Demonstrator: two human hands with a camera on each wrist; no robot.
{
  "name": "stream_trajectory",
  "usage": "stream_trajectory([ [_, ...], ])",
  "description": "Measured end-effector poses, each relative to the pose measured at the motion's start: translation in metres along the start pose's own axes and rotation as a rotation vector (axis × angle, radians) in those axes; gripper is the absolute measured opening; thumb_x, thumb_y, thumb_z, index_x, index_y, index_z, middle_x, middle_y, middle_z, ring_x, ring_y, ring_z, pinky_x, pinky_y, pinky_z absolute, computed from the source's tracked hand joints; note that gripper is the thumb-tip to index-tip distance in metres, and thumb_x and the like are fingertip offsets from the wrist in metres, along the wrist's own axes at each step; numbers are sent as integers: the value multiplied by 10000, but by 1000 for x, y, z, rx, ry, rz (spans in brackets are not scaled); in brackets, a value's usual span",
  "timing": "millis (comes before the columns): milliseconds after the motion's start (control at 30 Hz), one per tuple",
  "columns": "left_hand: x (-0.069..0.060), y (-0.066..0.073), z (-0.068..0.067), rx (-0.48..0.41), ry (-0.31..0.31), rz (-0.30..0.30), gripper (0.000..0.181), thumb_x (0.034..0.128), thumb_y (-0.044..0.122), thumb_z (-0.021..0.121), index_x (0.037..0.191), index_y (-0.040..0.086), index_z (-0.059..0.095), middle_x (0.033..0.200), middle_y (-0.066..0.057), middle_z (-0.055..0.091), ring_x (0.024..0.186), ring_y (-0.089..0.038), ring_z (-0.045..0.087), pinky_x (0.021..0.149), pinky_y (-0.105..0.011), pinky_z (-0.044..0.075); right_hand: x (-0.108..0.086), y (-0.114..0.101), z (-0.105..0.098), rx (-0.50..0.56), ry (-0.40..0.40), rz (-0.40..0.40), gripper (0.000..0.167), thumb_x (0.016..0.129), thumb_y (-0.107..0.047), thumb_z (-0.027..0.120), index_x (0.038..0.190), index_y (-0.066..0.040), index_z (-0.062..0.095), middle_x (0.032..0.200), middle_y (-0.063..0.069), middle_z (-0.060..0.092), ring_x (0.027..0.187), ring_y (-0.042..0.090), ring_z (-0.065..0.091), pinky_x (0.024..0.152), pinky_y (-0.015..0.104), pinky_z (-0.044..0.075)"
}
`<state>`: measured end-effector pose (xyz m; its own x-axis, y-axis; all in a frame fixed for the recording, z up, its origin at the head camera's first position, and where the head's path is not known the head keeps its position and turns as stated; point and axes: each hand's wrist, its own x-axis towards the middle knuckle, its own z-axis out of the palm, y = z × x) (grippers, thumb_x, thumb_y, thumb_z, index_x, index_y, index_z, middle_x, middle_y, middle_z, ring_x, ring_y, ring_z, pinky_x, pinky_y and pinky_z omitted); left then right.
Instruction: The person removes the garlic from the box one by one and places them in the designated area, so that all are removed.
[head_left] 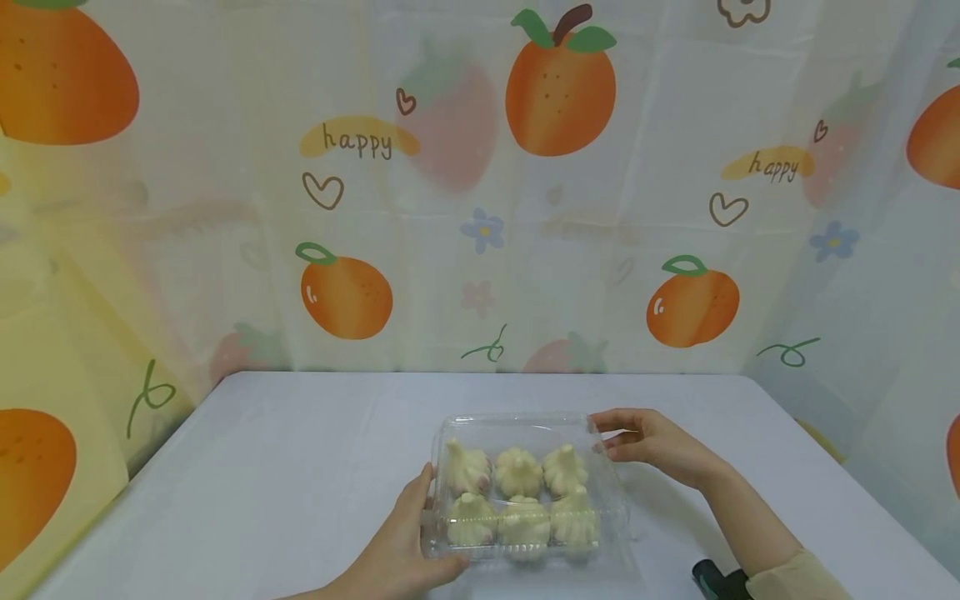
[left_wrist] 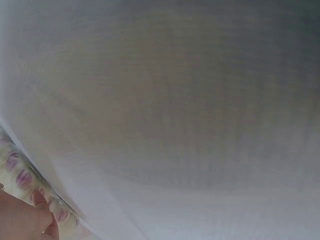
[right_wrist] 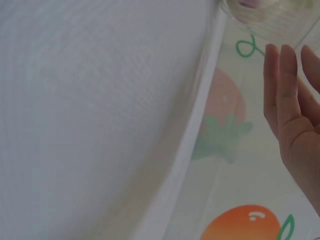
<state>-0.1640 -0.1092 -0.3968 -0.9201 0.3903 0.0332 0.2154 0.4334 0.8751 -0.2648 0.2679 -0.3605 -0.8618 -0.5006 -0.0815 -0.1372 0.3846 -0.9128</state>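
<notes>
A clear plastic box holds several pale, pleated, bulb-like pieces in two rows; its near side looks lower. My left hand grips its left side, thumb at the near corner and fingers along the edge. Purple-tinged pieces lie by that hand in the left wrist view. At the box's far right corner, my right hand touches the edge with its fingertips. The right wrist view has this hand with fingers nearly straight, beside the clear box.
A white-covered table lies under the box. Near the right sleeve is a black object. Behind the table hangs a curtain printed with oranges, strawberries and "happy".
</notes>
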Motion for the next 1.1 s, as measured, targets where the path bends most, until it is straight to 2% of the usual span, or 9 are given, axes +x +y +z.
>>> stream_trajectory([
  [267, -1, 1, 1, 18, 6, 0, 1139, 797, 336, 769, 1537, -101, 22, 1577, -317, 191, 1322, -483, 404, 897, -733, 467, 2, 1, 1, -10, -9, -6, 616, 929, -113, 648, 1454, 74, 386, 1419, 345, 459, 1164, 348, 641, 888, 243, 564],
  [400, 0, 0, 3, 20, 18, 8, 1139, 802, 341, 772, 1535, -107, 24, 1593, -310, 168, 1327, -479, 399, 898, -728, 471, 2, 1, 1, -2, -12, -2, 623, 918, -83, 644, 1456, 79, 377, 1399, 346, 472, 1145, 344, 654, 880, 250, 564],
  [700, -1, -2, 7, 12, 60, 11, 1131, 822, 385, 769, 1536, -105, 43, 1559, -321, 245, 1317, -484, 427, 943, -602, 522, 2, 0, 1, 6, -10, 1, 642, 906, -87, 665, 1460, 69, 381, 1402, 343, 468, 1125, 315, 670, 882, 263, 571],
  [867, -1, -4, 8, 28, 73, 64, 1104, 843, 389, 746, 1518, -142, 53, 1534, -341, 268, 1299, -494, 450, 949, -589, 522, 1, -1, 1, 4, -5, -1, 653, 896, -87, 677, 1456, 73, 384, 1397, 352, 468, 1095, 282, 686, 872, 261, 574],
  [1100, -2, -8, 12, 64, 108, 155, 1027, 842, 274, 736, 1499, -173, 86, 1472, -356, 323, 1270, -450, 475, 951, -634, 497, 1, -2, 1, 8, 4, -3, 647, 895, -66, 671, 1448, 100, 377, 1387, 383, 459, 1075, 309, 691, 859, 265, 585],
])
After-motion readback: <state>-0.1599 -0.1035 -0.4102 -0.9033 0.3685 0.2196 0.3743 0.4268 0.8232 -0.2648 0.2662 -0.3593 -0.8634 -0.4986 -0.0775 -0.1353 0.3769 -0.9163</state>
